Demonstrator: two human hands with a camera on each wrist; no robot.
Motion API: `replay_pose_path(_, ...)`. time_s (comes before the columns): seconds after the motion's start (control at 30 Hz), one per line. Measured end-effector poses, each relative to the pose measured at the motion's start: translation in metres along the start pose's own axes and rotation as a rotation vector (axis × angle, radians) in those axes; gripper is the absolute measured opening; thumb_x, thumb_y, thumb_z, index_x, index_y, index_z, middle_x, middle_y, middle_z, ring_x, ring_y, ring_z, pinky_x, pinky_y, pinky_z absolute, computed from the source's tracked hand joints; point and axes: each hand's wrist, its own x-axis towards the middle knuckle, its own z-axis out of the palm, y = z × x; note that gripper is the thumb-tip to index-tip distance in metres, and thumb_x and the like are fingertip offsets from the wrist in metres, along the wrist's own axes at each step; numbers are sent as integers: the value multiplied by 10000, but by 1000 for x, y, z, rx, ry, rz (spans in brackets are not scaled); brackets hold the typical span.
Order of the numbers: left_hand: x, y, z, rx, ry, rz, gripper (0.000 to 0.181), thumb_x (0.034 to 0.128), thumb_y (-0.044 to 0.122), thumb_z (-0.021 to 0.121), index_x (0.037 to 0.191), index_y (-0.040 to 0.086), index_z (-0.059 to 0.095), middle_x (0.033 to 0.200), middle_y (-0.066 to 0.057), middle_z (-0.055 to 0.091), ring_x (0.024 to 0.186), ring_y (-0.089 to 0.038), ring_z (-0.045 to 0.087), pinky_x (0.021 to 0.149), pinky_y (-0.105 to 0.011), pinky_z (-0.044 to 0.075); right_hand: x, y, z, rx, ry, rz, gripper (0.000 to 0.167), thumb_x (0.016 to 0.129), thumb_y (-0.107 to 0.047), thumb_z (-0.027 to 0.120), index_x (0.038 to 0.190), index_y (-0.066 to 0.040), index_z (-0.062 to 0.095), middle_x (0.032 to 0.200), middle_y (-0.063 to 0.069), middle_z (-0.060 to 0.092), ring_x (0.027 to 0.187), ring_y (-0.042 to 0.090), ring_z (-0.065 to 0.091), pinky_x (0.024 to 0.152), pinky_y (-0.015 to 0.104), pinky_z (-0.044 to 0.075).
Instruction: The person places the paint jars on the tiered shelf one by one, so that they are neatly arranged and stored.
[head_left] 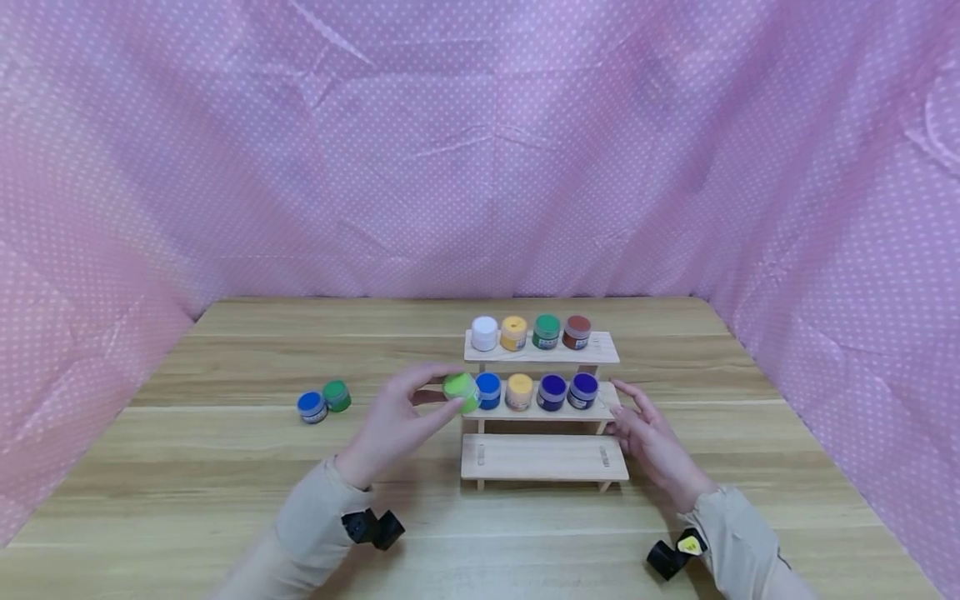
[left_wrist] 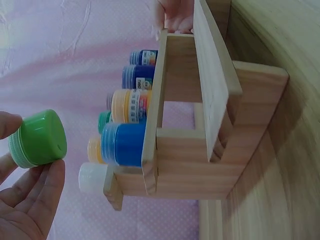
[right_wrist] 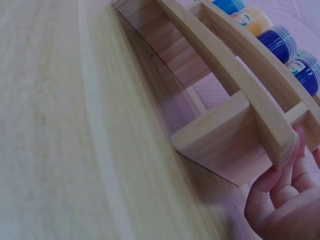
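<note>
My left hand (head_left: 401,421) pinches a light green paint jar (head_left: 461,392) between thumb and fingers, held beside the left end of the middle tier of a wooden stepped stand (head_left: 543,458). In the left wrist view the green jar (left_wrist: 39,139) is tilted and apart from the stand. My right hand (head_left: 656,450) holds the stand's right end; in the right wrist view its fingers (right_wrist: 300,170) are bent at the tier's end. Along the middle tier stand a blue jar (head_left: 488,390), a yellow-orange jar (head_left: 519,392) and two dark purple-blue jars (head_left: 552,392).
On the top tier stand a white jar (head_left: 484,333), a yellow-orange jar (head_left: 513,333), a green jar (head_left: 547,331) and a brown jar (head_left: 577,332). Another blue jar (head_left: 312,407) and a dark green jar (head_left: 337,396) sit on the wooden table (head_left: 225,467) at left. Pink dotted cloth (head_left: 480,167) surrounds it.
</note>
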Motion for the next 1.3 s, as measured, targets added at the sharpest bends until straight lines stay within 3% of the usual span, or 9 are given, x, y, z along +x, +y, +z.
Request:
replay_pose_path(0.3,8,7,22,-51,-47,74,357,827,23,705,1174,18,624,1134,-105,640,1005,-232,613,818,-250,567,1,-2,2,15,-8,-5,339,1001,-110,426,1260,-329,417,852,-107,618,781,50,568,735,190,497)
replay_pose_path(0.6,13,18,51,-82,-145,22,340,851,67,691,1182,50,619,1130,-81,629,963,-203,629,830,-215,553,0,-3,1,3,-1,30,332,1001,-132,437,1284,-295,375,884,-124,638,789,44,577,733,182,506)
replay_pose_path(0.9,23,17,81,-84,-257,28,332,880,96,667,1200,32,604,1095,-59,635,966,-168,639,834,-169,534,-1,-5,1,-37,19,66,406,1001,-161,453,1378,-205,309,926,-122,647,805,35,578,768,172,502)
replay_pose_path(1.1,26,17,97,-37,-323,66,332,861,76,685,1184,33,620,1111,-59,642,990,-113,615,847,-140,514,0,-6,1,-50,18,87,445,1001,-177,457,1410,-200,285,874,-129,624,790,34,567,696,160,475)
replay_pose_path(1.2,28,18,103,-3,-343,90,341,851,87,699,1181,40,628,1106,-48,649,982,-75,592,862,-154,511,-1,-6,1,-33,2,74,406,1002,-170,452,1378,-238,314,861,-128,628,789,33,572,705,161,481)
replay_pose_path(1.3,29,18,109,25,-357,74,345,849,105,706,1183,60,633,1099,-18,652,974,-32,573,871,-142,496,-1,-6,1,-2,-22,45,360,1004,-154,445,1329,-273,345,868,-124,643,799,31,584,744,166,502)
